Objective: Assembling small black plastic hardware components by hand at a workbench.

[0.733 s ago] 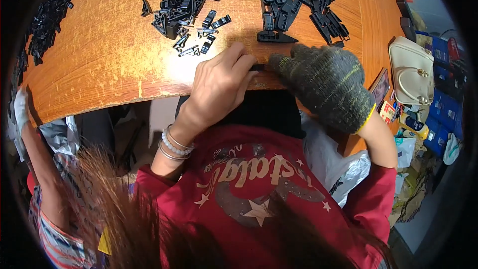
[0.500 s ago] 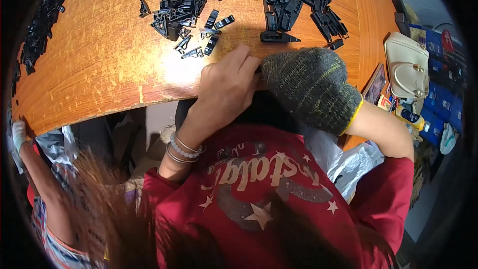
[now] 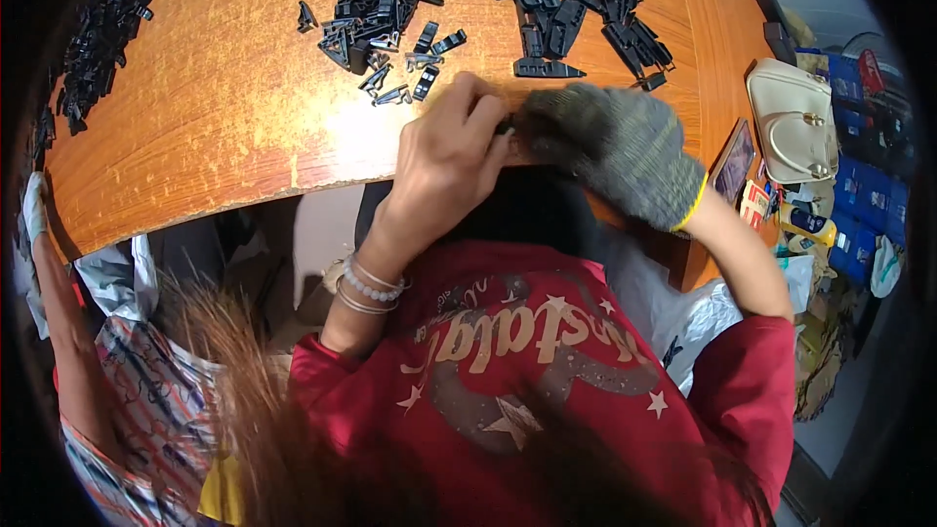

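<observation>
My bare left hand, with bracelets at its wrist, is closed just above the table's near edge. Between its thumb and fingers shows the dark end of a small black plastic piece, mostly hidden by the hand. Close by on the right is my right hand in a grey knitted glove with a yellow cuff. Its fingers are smeared by motion, and whether they hold anything cannot be made out. Beyond my left hand lie small black plastic clips. Long black plastic pieces are heaped beyond the glove.
The wooden table has a curved near edge. Another black pile lies at the far left, near a co-worker's gloved hand. On the right are a phone-like slab, a cream handbag and a yellow bottle.
My gloved right hand has turned and drawn slightly away from my left, opening a gap between them. My left hand stays closed. The view has shifted a little.
</observation>
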`<state>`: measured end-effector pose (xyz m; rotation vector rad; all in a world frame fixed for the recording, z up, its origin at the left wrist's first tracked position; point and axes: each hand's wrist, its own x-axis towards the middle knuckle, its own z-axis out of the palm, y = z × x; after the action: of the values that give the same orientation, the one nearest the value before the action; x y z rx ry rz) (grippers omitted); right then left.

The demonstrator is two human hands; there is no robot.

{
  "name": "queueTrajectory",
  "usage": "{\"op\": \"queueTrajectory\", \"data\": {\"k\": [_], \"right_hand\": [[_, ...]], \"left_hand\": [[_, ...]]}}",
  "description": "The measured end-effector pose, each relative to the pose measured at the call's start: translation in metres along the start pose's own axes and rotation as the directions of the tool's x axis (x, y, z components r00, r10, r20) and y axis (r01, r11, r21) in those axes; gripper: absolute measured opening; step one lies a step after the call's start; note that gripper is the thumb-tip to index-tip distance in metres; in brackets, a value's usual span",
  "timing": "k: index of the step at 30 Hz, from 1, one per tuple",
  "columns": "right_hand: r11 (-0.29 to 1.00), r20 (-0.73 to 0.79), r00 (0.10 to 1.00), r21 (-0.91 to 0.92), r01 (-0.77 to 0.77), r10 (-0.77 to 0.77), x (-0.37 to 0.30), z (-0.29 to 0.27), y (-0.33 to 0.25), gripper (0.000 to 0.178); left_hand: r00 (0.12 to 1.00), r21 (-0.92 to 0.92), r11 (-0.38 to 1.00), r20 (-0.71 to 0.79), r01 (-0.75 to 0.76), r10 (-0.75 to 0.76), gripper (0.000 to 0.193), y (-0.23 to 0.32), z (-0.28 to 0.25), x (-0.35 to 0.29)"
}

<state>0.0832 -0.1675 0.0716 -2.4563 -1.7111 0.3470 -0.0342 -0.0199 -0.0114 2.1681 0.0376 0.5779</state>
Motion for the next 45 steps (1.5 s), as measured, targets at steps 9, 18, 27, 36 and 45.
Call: {"op": "queueTrajectory", "data": {"k": [9, 18, 27, 36, 45], "right_hand": [[0.767, 0.031, 0.933, 0.560, -0.313, 0.359, -0.045, -0.009, -0.013, 0.034], [0.362, 0.134, 0.829, 0.853, -0.375, 0.543, -0.061, -0.009, -0.006, 0.036], [0.150, 0.172, 0.809, 0.941, -0.304, 0.562, -0.072, 0.000, -0.002, 0.032], [0.208, -0.072, 0.254, 0.802, -0.560, 0.965, -0.251, -0.054, 0.026, 0.029], [0.193, 0.199, 0.237, 0.216, -0.957, 0.951, -0.271, -0.076, 0.005, 0.022]], "left_hand": [[0.993, -0.069, 0.995, 0.105, 0.066, -0.059, 0.019, 0.022, -0.007, -0.003], [0.880, -0.839, 0.270, 0.436, 0.473, -0.187, 0.023, 0.017, -0.008, 0.003], [0.725, -0.705, 0.197, 0.614, 0.682, -0.313, 0.017, 0.041, 0.008, 0.023], [0.987, 0.181, 0.971, 0.058, -0.156, 0.148, 0.018, 0.053, 0.104, 0.071], [0.972, 0.370, 0.903, 0.172, -0.216, 0.162, 0.004, 0.040, 0.106, 0.067]]}}
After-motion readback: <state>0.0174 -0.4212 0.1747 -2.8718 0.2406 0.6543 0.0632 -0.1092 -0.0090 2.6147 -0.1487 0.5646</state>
